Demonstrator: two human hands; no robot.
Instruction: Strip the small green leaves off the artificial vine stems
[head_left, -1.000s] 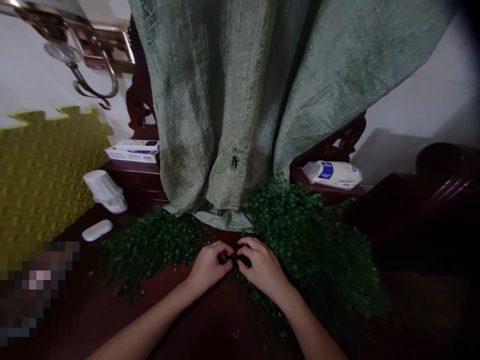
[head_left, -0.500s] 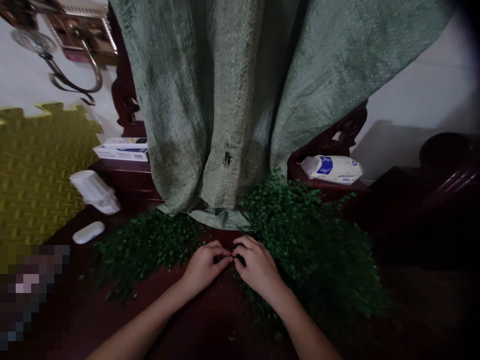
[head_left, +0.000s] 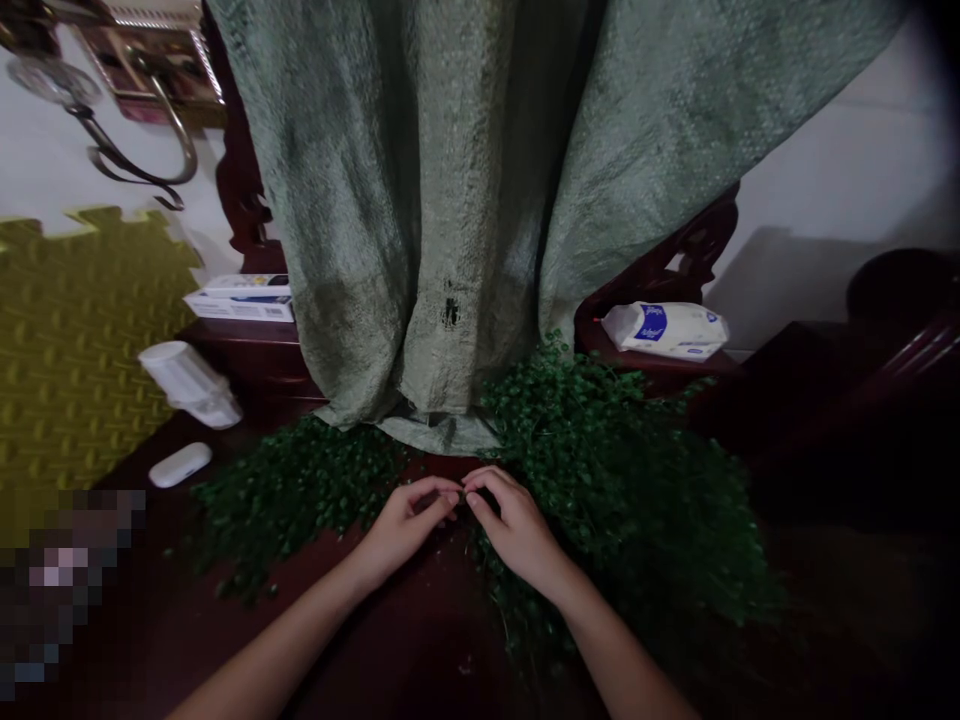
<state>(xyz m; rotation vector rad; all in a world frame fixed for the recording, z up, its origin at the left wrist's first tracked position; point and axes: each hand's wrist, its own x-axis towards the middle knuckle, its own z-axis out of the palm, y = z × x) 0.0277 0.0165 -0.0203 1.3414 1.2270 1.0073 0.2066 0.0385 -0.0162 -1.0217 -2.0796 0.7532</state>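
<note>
My left hand (head_left: 405, 520) and my right hand (head_left: 517, 520) meet fingertip to fingertip over the dark red wooden surface (head_left: 360, 640). Both are closed in a pinch, thumb against fingers. A tiny bit of something shows where the tips meet, too small to name. On the left lies a loose, low heap of small green leaves or pods (head_left: 300, 490), close to my left hand. Leafy green stems (head_left: 630, 500) in a bigger, bushier pile lie to the right, next to my right hand and partly under its wrist.
A grey-green woven sack (head_left: 457, 220) hangs down behind the piles. Left of it are a white box (head_left: 240, 303), a white plastic container (head_left: 191, 383) and a small white case (head_left: 180, 465). A soft white-and-blue packet (head_left: 667, 330) lies on the right ledge. Yellow foam mat (head_left: 82, 350) stands far left.
My fingers have shifted slightly upward, and the fingertips of both hands are drawn more tightly together. The piles look the same.
</note>
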